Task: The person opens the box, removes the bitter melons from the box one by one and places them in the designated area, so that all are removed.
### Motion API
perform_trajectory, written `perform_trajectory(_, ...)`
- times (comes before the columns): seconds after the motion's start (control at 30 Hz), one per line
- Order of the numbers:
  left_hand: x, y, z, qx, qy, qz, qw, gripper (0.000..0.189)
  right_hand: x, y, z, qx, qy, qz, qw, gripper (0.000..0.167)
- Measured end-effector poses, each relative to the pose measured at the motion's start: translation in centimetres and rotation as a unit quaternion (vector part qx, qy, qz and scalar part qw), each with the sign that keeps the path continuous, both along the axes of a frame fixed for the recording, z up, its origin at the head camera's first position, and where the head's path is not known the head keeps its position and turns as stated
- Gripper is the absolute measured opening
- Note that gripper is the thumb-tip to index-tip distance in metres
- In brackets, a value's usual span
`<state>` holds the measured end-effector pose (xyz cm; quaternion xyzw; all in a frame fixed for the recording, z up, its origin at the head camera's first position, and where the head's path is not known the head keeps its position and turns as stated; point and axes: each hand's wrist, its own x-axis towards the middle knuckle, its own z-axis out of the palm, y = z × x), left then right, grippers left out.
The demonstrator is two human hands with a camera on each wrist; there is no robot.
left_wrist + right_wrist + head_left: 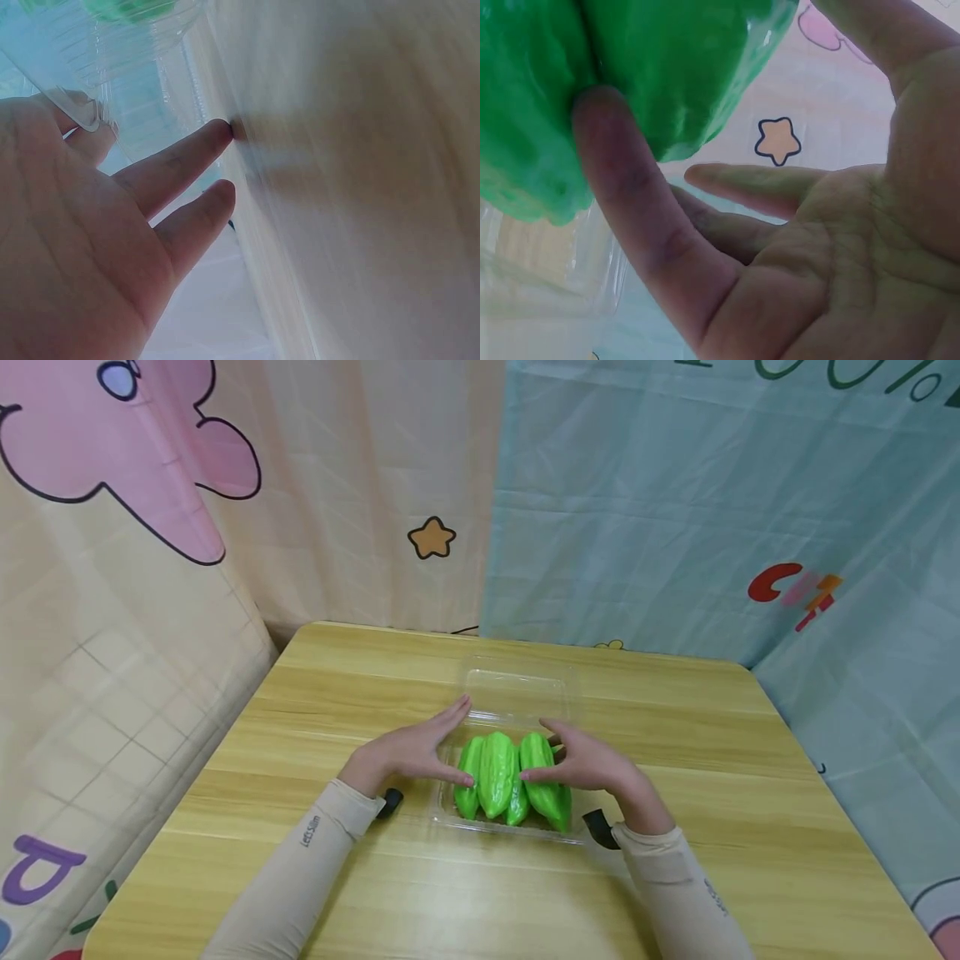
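I'm holding both hands at the clear plastic tray (510, 832), which is sitting on the counter (750, 777) with several green ridged pieces (497, 777) lying side by side in it. My left hand (408, 752) is gripping nothing: its fingers are extending, spread, beside the tray's left side, the thumb hanging at the leftmost piece (469, 753). My right hand (592, 764) isn't clasping anything either; its fingers are stretching loosely, one apparently touching a groove between two pieces, and I can't tell whether its thumb is pressing.

For handling this row well, I'm judging that soft, even contact from both sides is serving best, since rounded pieces could be rolling over each other. I'm also minding the thin rim and the lid (517, 693) lying open beyond, as snagging either would probably be dragging the tray.

The pieces' long axes are running from the tray's far side toward me, tapered ends pointing my way; those on the right are slanting, near ends leaning rightward.
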<state>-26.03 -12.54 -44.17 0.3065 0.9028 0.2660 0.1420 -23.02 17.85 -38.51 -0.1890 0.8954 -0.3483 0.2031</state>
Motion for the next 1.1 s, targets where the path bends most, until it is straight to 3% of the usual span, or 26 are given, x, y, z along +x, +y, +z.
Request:
perform_trajectory(0.37,0.0,0.0,0.3,0.009,0.0,-0.003,1.0,0.129,0.1,-0.3,-0.1,0.007,0.019,0.002,0.9998,0.107)
perform_trajectory(0.57,0.1,0.0,0.1,0.008,-0.001,-0.002,1.0,0.128,0.1,-0.3,-0.1,-0.026,0.004,-0.003,0.9997,0.093)
perform_trajectory(0.97,-0.1,0.0,0.0,0.011,-0.002,-0.005,0.9999,0.128,-0.2,1.4,0.5,-0.086,0.01,0.003,0.9962,0.088)
perform_trajectory(1.1,0.0,0.0,0.0,0.018,0.001,-0.006,0.9998,0.129,-0.4,2.9,1.0,-0.108,0.011,-0.023,0.9938,0.087)
